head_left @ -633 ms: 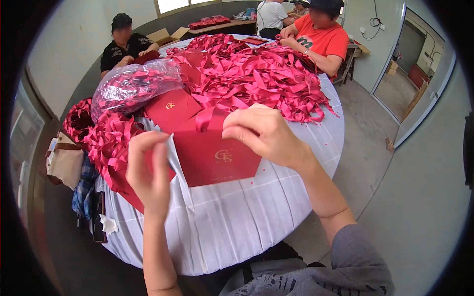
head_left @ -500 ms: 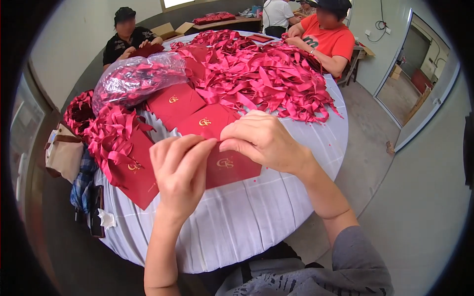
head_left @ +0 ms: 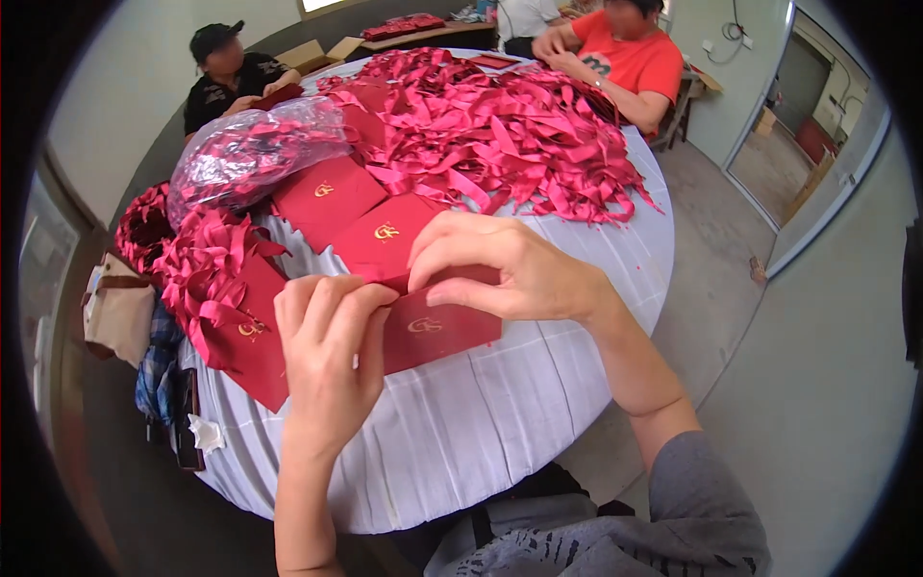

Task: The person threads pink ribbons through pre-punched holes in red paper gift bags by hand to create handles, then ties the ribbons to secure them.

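In front of me a red paper bag [head_left: 442,329] with a gold emblem is held upright over the near part of the table. My left hand [head_left: 329,337] is closed, pinching its upper edge at the left. At the same edge my right hand [head_left: 514,264] has its thumb on the near face and its curled fingers behind, with a dark red strip of the bag showing between them. Just beyond lie more flat red bags [head_left: 332,200]. Left of my left hand, another red bag [head_left: 252,356] sits partly under a bunch of pink-red ribbons [head_left: 207,279].
A large ribbon heap [head_left: 510,144] spreads across the round table [head_left: 481,413], beside a clear plastic sack [head_left: 255,154] of ribbons. Two people handle things at the far side. A phone [head_left: 187,413], crumpled tissue [head_left: 206,435] and beige bag [head_left: 120,308] are at the left edge.
My fingertips, close together at the bag's upper edge before, have moved apart. My right fingers have shifted behind that edge, and more of the strip there shows. The view has shifted slightly.
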`<state>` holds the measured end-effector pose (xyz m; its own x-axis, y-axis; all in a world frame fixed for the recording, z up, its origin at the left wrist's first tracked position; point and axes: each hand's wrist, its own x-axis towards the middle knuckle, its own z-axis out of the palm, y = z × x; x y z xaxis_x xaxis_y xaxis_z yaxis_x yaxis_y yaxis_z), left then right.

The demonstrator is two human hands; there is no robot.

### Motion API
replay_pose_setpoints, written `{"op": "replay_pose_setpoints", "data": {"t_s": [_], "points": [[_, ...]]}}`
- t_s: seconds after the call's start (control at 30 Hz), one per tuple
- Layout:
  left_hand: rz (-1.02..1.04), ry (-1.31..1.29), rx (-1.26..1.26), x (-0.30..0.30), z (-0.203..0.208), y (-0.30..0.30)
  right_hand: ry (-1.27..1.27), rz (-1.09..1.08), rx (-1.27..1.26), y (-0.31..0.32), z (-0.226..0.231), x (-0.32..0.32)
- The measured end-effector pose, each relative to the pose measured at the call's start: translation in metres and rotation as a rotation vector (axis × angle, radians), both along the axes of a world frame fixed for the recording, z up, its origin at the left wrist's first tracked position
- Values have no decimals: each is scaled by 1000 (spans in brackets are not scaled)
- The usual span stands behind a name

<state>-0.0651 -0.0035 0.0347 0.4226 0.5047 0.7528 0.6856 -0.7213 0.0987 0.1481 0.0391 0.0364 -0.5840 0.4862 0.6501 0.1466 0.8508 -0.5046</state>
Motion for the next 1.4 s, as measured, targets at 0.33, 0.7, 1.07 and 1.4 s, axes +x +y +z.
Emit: {"op": "replay_pose_setpoints", "data": {"t_s": [0.33,0.7,1.07,1.4], "points": [[122,25,-207,-20,19,-5,119,104,-92,17,-8,6],[227,-284,-304,-49,-6,15,-989,-332,-228,31,-44,21],[-52,-596,-555,-64,-22,23,303,-46,-549,-3,7,-12],[-254,-685,-895,-50,-21,15,168,-248,-369,-20,-15,-65]]}}
